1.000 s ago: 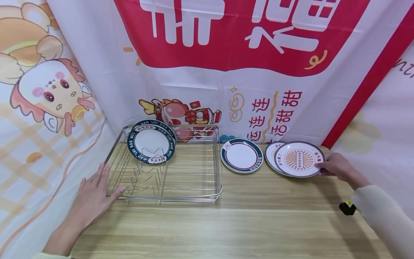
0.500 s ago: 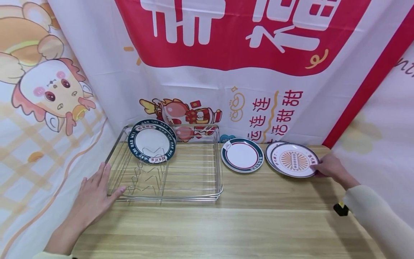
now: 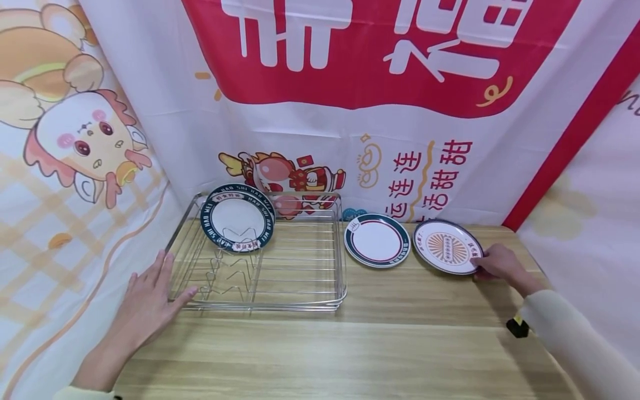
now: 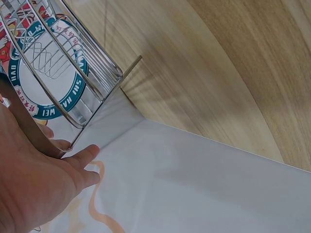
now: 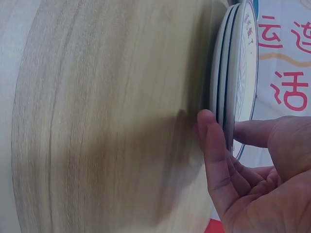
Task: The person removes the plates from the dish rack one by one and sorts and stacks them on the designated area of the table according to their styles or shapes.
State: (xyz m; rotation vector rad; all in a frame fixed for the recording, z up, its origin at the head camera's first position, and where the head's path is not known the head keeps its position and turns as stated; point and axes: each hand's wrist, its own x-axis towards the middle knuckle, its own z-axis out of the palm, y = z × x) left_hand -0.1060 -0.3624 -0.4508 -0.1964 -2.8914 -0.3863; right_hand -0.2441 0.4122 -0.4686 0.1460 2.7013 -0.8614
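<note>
My right hand point(image 3: 502, 269) pinches the edge of a stack of white plates point(image 3: 446, 248) with an orange sunburst and dark rim. In the right wrist view the stacked plates point(image 5: 227, 73) show their edges, thumb over the top face and fingers under the rim. My left hand point(image 3: 146, 304) lies with extended fingers against the left side of a wire dish rack point(image 3: 295, 304). Its fingertips meet the rack's corner in the left wrist view. Two green-rimmed plates point(image 3: 239, 222) lean in the rack, one mostly hidden behind the other.
Between rack and stack lies a white plate point(image 3: 377, 241) with a green rim and red ring. A printed cloth point(image 3: 300, 119) hangs behind the wooden table point(image 3: 320, 355). More cloth borders both sides. A small black object point(image 3: 517, 327) shows under the right sleeve.
The top sunburst plate has slid left, from jutting out to lying squarely over the plate below. My right hand moved left with it; the left hand stays at the rack.
</note>
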